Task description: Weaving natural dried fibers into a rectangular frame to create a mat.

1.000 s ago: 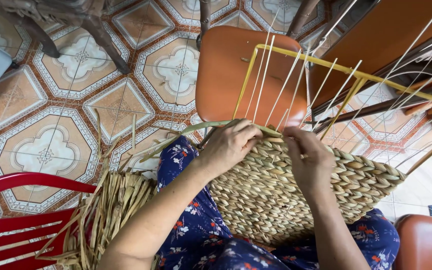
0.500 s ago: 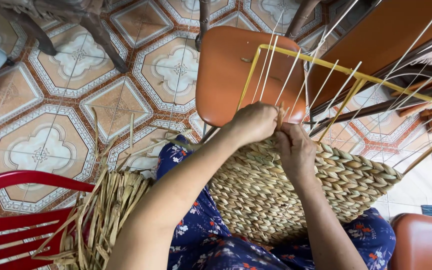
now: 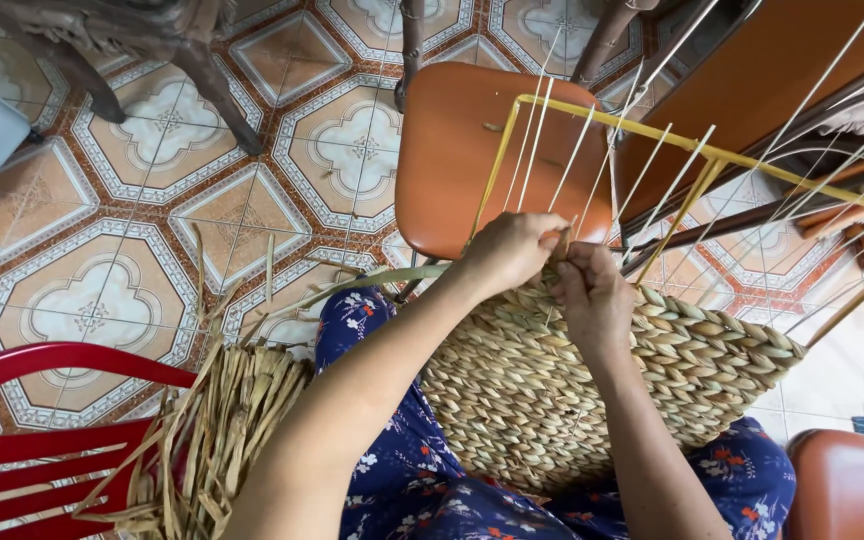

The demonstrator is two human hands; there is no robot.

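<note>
Across the lap, the woven basket [image 3: 592, 400] leans on a yellow frame [image 3: 692, 150]. Left hand [image 3: 512, 250] and right hand [image 3: 592, 295] pinch a strand [image 3: 372, 285] at the rim; keep it taut between the white uprights [image 3: 642, 180] (thin, evenly spaced). Its plaits are tan, chunky and tight.

The left hand [image 3: 508, 250] covers the strand it pinches. The woven basket's [image 3: 592, 400] lower part is hidden behind both forearms. The red chair [image 3: 42, 420] and white upright strands [image 3: 652, 170] are cut off by picture edges.
</note>
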